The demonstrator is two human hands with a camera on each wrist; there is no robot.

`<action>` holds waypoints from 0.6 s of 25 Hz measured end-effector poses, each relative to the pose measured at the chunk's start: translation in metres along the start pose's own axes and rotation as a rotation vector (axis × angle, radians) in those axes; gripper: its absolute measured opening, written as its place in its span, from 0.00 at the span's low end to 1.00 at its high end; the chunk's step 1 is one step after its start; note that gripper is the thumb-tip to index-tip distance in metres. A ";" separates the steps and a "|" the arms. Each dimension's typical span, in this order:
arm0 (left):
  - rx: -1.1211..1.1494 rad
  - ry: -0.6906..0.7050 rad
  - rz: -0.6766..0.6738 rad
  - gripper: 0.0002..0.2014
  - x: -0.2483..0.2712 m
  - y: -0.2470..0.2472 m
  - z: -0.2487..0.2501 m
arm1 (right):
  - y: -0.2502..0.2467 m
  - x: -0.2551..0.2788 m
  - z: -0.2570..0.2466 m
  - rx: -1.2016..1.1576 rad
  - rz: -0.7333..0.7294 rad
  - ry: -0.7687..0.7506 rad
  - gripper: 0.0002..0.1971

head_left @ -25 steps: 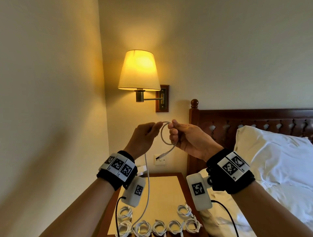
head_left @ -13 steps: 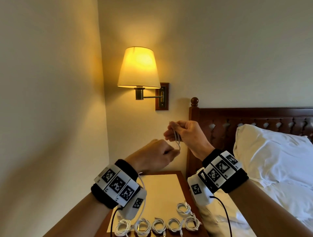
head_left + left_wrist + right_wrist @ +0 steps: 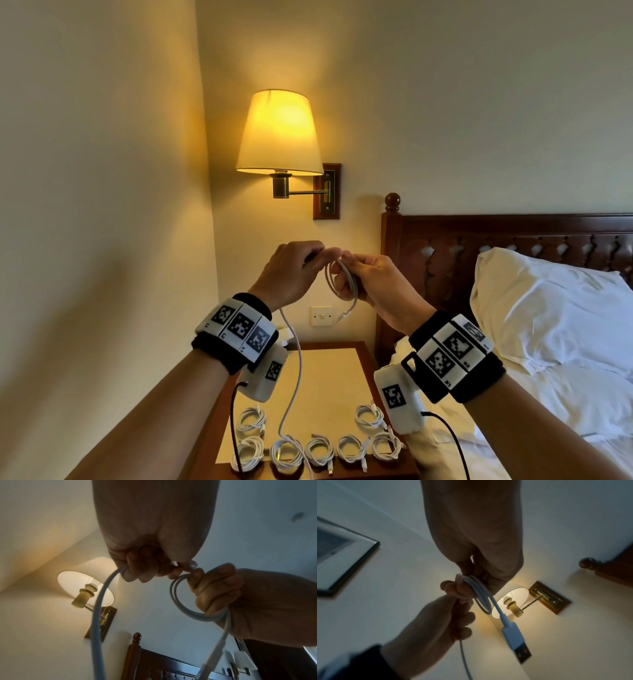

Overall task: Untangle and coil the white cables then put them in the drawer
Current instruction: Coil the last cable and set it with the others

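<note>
Both hands are raised in front of the wall, above the nightstand. My right hand (image 3: 356, 277) grips a small coil of white cable (image 3: 337, 284), two loops wide, with its USB plug (image 3: 516, 641) hanging below. My left hand (image 3: 301, 263) pinches the same cable just left of the coil. From it the loose cable length (image 3: 297, 370) runs down to the nightstand top (image 3: 329, 377). In the left wrist view the coil (image 3: 185, 605) sits round the right fingers (image 3: 211, 588). Several finished white coils (image 3: 320, 450) lie along the nightstand's front edge.
A lit wall lamp (image 3: 279, 133) hangs above the hands. A wall switch (image 3: 321, 316) is behind them. The dark wooden headboard (image 3: 513, 240) and a white pillow (image 3: 548, 308) lie to the right. A pale wall (image 3: 102, 205) closes the left side.
My left hand has come back up from below to meet the right hand, laying another loop of cable onto the coil. The coil is now thicker than a second ago.
</note>
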State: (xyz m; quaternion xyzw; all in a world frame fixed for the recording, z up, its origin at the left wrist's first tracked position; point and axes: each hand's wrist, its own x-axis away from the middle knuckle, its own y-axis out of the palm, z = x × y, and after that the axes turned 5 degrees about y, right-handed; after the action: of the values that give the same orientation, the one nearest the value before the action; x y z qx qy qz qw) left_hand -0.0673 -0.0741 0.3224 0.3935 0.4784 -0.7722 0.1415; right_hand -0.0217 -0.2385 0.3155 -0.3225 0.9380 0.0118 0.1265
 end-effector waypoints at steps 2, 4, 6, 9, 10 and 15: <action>0.098 -0.048 0.005 0.26 0.006 0.006 -0.006 | -0.002 0.001 0.002 -0.099 -0.072 0.088 0.17; 0.163 -0.109 0.025 0.34 0.011 0.013 -0.012 | -0.005 0.002 0.002 -0.240 -0.153 0.178 0.16; 0.255 -0.175 0.032 0.39 0.015 0.019 -0.017 | -0.008 0.001 0.002 -0.422 -0.216 0.279 0.15; 0.432 -0.279 0.037 0.28 0.028 0.030 -0.023 | -0.013 0.001 0.003 -0.691 -0.298 0.367 0.12; 0.483 -0.315 0.026 0.24 0.036 0.034 -0.027 | -0.015 0.000 0.003 -0.743 -0.296 0.363 0.11; 0.607 -0.459 -0.154 0.18 0.083 0.043 -0.035 | -0.030 -0.004 0.000 -0.865 -0.129 0.263 0.11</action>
State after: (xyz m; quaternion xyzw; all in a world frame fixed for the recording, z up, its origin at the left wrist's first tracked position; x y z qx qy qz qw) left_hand -0.0790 -0.0530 0.2255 0.1974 0.2119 -0.9550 0.0638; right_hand 0.0000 -0.2602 0.3187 -0.4023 0.8330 0.3534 -0.1396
